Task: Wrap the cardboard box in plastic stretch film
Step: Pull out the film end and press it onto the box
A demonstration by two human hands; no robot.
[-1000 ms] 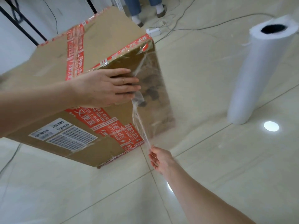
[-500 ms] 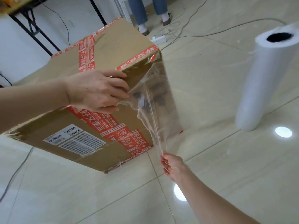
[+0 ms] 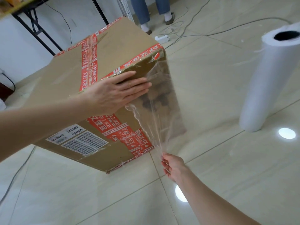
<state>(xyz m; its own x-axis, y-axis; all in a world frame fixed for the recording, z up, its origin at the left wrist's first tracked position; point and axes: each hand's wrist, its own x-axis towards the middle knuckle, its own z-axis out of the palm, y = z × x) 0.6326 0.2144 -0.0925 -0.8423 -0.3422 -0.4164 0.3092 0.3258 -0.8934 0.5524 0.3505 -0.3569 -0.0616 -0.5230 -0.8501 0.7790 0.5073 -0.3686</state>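
A large brown cardboard box (image 3: 68,88) with red printed tape and barcode labels stands on the tiled floor. Clear stretch film (image 3: 164,101) covers its right side face and bunches into strands toward the lower corner. My left hand (image 3: 113,95) lies flat, fingers straight, on the box's near face at the upper right edge, pressing the film's edge down. My right hand (image 3: 172,166) is low beside the box's bottom right corner, pinching the gathered film tail taut. A tall white roll of stretch film (image 3: 272,82) stands upright on the floor at the right.
A person's legs (image 3: 151,12) in jeans stand behind the box. A white power strip (image 3: 162,38) and several cables lie on the floor there. Black table legs (image 3: 37,30) rise at the back left. A thin cable (image 3: 17,172) runs along the floor at the left.
My left hand has gone from curled on the film edge to flat with fingers straight against the box face. My right hand stays low, holding the film tail. The view has shifted slightly.
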